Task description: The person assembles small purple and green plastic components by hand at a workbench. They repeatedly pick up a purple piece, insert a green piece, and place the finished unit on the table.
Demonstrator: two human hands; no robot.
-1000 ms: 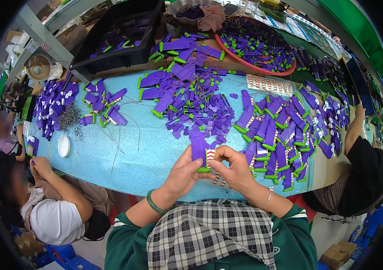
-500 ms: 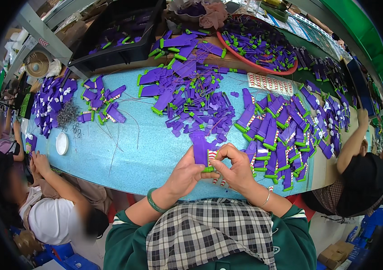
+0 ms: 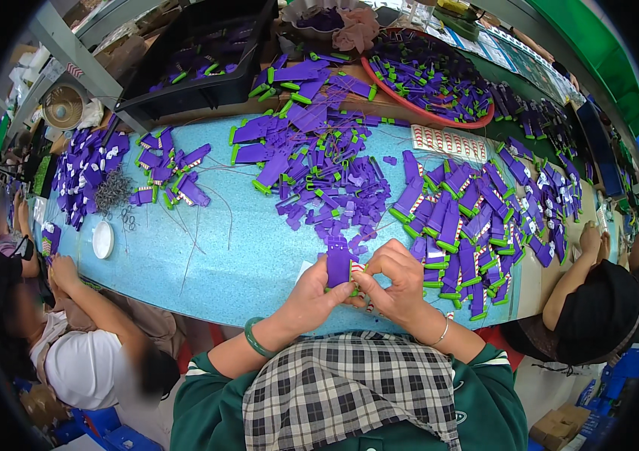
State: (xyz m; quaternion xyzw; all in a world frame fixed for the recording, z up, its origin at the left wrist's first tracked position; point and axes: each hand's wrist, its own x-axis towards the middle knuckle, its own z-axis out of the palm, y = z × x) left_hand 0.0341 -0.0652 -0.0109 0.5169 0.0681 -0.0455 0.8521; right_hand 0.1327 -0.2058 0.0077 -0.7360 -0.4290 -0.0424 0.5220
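Note:
My left hand (image 3: 306, 302) grips a flat purple plastic piece (image 3: 338, 257) with a green end, held upright at the near table edge. Along its right side sits a red-and-white striped sticker (image 3: 358, 267). My right hand (image 3: 396, 286) is closed in a pinch at that sticker, thumb and forefinger pressed against it. Whether the sticker is fully stuck down, I cannot tell. More striped strips show partly under my right hand. Beyond my hands lies a heap of small purple parts (image 3: 334, 188); right of them, a pile of purple-and-green pieces with striped stickers (image 3: 447, 218).
A striped sticker sheet (image 3: 450, 143) lies behind the right pile. A red-rimmed basket (image 3: 440, 117) and a black bin (image 3: 184, 100) stand at the back. At left are a white dish (image 3: 103, 239) and wire rings (image 3: 113, 192). Co-workers sit on both sides.
The purple piece has turned slightly and come a little lower in my left hand. My right fingers stay at its sticker. The right-hand co-worker's raised arm has come down.

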